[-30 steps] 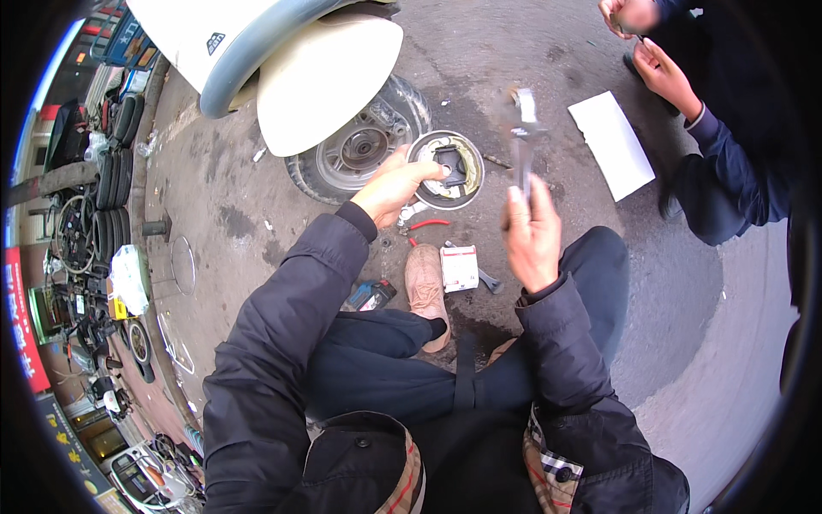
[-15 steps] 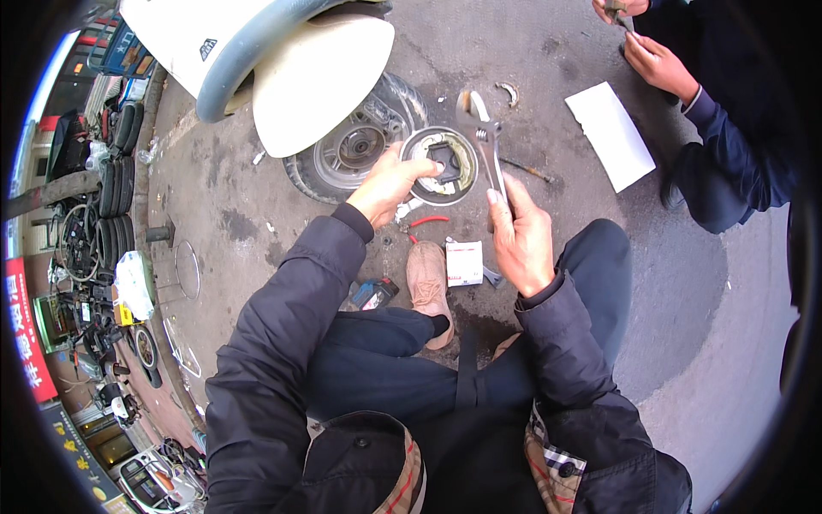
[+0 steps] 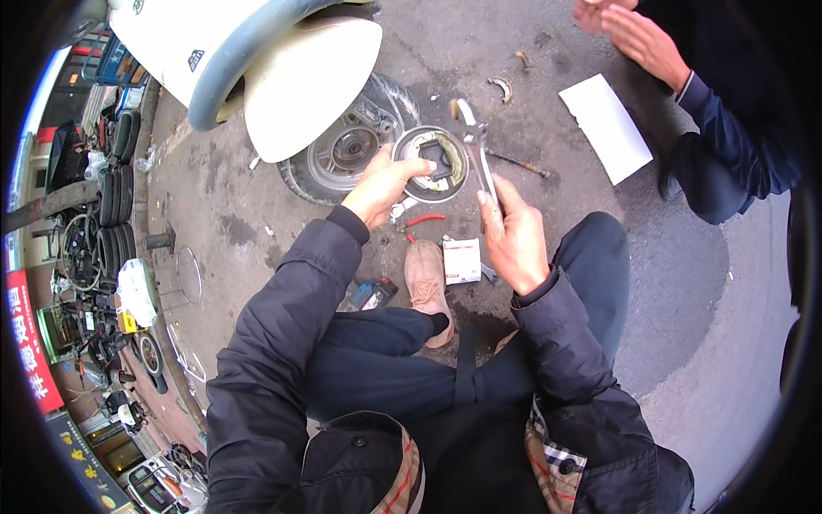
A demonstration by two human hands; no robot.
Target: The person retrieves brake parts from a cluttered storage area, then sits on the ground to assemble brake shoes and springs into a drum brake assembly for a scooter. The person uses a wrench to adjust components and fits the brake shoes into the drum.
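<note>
My left hand grips a round brake plate by its near left edge, thumb laid over the face. Pale curved brake shoes sit inside the plate's rim. My right hand is closed around the handle of a silver adjustable wrench, whose jaws point away from me, just right of the plate. By the wrench head is a blurred, curved, pale and orange piece; whether it touches the wrench I cannot tell. Past the plate, a wheel with a tyre lies flat, partly under a white scooter body.
Red-handled pliers, a small white box and a dark power-tool battery lie near my shoe. Beyond are a rod, a loose brake shoe and white cardboard. A co-worker's hand shows at upper right.
The view has shifted slightly; my hands keep the plate and wrench. The co-worker's hands no longer show the small piece, and a small brown piece now lies beyond the loose brake shoe.
</note>
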